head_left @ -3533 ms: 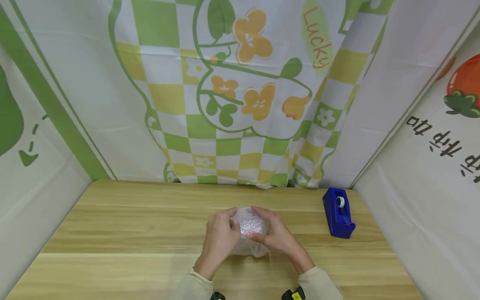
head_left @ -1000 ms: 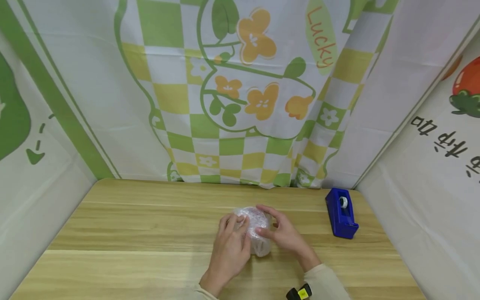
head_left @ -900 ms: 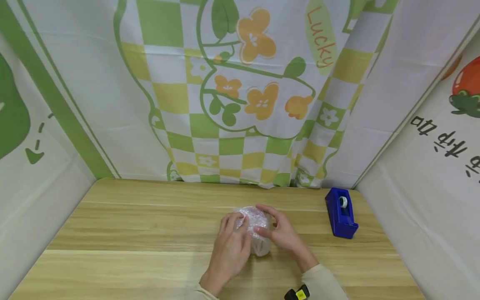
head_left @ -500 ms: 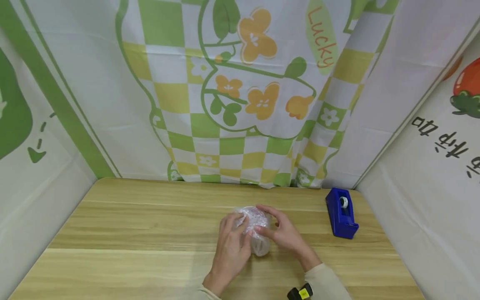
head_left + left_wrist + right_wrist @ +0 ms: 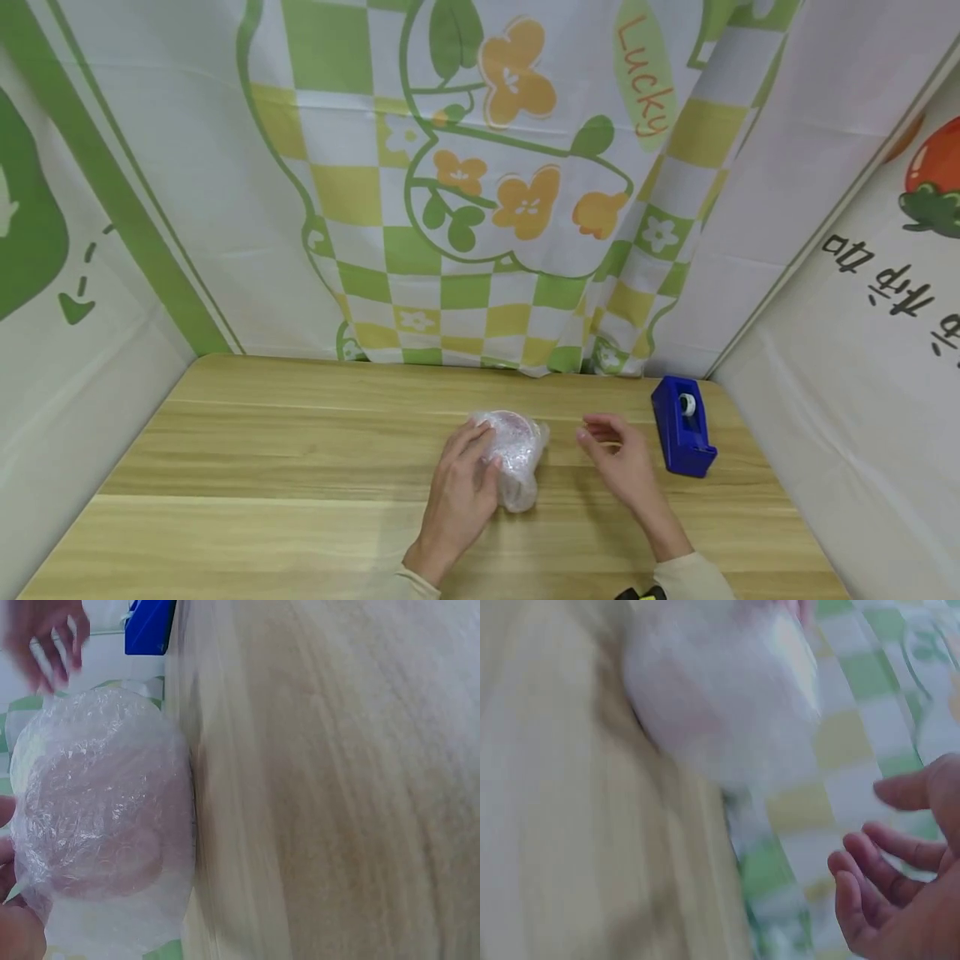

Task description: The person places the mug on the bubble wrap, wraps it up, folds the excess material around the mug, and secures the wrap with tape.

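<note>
A rounded bundle in clear bubble wrap (image 5: 517,450) stands on the wooden table, with something pinkish showing faintly through the layers. My left hand (image 5: 459,492) holds it from the left, thumb and fingers on the upper part of the wrap; in the left wrist view its fingertips show at the edge beside the bundle (image 5: 112,817). My right hand (image 5: 628,467) is in the air between the bundle and the blue tape dispenser (image 5: 682,437), fingers loosely bent and holding nothing. The right wrist view shows that hand (image 5: 900,885) apart from the blurred bundle (image 5: 720,690).
The tape dispenser carries a small white roll and stands near the table's (image 5: 262,450) back right corner. A checked green and yellow cloth (image 5: 480,300) hangs behind the table. White printed walls (image 5: 840,358) close in both sides.
My right hand has let go of the bundle and moved right, towards the tape dispenser. The left hand has stayed on the wrap, and the bundle has barely shifted.
</note>
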Demonstrator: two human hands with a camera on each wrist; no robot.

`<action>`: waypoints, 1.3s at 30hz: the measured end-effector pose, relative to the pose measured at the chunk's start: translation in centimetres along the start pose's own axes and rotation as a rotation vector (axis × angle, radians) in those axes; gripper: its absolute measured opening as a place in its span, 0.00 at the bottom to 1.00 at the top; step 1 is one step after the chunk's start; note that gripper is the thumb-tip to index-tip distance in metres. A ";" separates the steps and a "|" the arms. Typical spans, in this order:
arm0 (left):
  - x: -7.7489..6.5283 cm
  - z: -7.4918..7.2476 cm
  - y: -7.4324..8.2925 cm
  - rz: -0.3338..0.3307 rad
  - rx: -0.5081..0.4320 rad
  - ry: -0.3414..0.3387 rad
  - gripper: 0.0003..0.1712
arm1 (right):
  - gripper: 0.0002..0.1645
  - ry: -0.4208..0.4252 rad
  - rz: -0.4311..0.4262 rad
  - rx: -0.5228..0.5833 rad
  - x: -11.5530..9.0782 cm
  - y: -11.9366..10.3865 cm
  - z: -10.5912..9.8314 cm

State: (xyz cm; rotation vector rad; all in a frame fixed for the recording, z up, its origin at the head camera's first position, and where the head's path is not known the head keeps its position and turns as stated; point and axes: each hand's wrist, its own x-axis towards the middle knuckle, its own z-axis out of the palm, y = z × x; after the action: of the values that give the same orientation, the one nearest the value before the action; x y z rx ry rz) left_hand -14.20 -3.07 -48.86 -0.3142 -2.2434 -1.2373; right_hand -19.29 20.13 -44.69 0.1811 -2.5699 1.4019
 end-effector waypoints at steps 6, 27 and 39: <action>0.1 -0.1 -0.2 -0.007 -0.020 -0.005 0.24 | 0.19 0.216 0.139 -0.402 1.5 4.1 -6.8; 0.8 -0.5 0.0 0.086 0.178 -0.123 0.22 | 0.29 -0.038 0.486 -0.165 2.4 9.1 -12.3; 1.0 -0.3 0.6 0.079 0.272 -0.162 0.20 | 0.22 0.176 0.497 -0.171 2.3 7.8 -11.8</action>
State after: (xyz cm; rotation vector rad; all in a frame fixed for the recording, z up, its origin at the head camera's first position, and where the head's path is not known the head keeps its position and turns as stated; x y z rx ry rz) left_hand -14.60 -3.01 -47.72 -0.4057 -2.4754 -0.8786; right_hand -21.72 34.24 -44.32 -0.6183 -2.6701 1.2513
